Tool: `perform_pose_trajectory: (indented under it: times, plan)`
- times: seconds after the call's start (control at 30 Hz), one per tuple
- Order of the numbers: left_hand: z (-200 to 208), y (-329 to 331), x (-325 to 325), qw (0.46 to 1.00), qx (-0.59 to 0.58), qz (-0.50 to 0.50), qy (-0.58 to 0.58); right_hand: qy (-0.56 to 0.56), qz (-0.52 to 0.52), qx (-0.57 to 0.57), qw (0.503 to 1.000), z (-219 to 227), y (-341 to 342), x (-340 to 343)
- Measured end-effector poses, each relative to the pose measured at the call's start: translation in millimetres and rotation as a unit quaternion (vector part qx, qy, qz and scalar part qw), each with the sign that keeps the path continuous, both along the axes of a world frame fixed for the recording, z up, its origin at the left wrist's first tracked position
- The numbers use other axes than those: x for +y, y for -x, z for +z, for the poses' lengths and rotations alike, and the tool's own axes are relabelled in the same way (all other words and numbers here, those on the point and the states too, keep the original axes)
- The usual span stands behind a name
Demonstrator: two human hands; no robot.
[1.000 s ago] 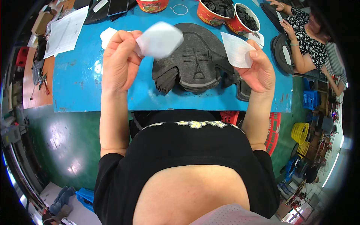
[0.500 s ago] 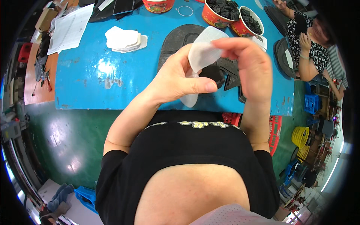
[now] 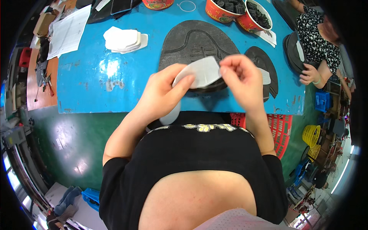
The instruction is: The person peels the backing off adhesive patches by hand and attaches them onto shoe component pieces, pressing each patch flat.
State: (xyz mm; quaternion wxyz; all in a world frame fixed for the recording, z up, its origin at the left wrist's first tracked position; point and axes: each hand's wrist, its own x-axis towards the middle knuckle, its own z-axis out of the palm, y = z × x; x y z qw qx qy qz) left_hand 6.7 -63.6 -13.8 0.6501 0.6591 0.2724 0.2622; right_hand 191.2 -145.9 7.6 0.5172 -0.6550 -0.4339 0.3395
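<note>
A thin white patch (image 3: 203,73), slightly see-through and with rounded edges, is pinched at its left side between the thumb and fingers of my left hand (image 3: 160,92). At its right edge the thumb and fingertips of my right hand (image 3: 244,81) are closed on it. A second pale patch (image 3: 171,115) hangs below my left hand near the table edge. Behind the held patch lies a large dark grey rounded, sole-like piece (image 3: 188,42) with an outline on its surface. Beside my right hand rests a narrower dark piece (image 3: 257,57), with a small white patch (image 3: 265,76) on it.
White patches lie stacked (image 3: 122,38) on the blue table (image 3: 82,88). Red bowls (image 3: 255,21) of small black pieces stand at the back. Paper (image 3: 71,32) lies far left. On the right a co-worker's hand (image 3: 310,74) is by more dark pieces (image 3: 293,53). A red basket (image 3: 280,132) stands below.
My left hand has moved left and down with the patch, which now lies flatter. My right hand's fingers have closed at its right edge. The co-worker's hand has come down toward the dark pieces.
</note>
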Motion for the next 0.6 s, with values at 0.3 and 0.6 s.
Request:
perform_pose_trajectory:
  times: [0.3, 0.6]
  plan:
    - [31, -5, 21, 0.97, 0.133, 0.04, -0.199, -0.099, -0.094, -0.048, 0.989, -11, 6, -5]
    - [16, -34, 46, 0.932, 0.238, 0.05, -0.269, -0.059, -0.103, -0.171, 0.978, -21, -14, 20]
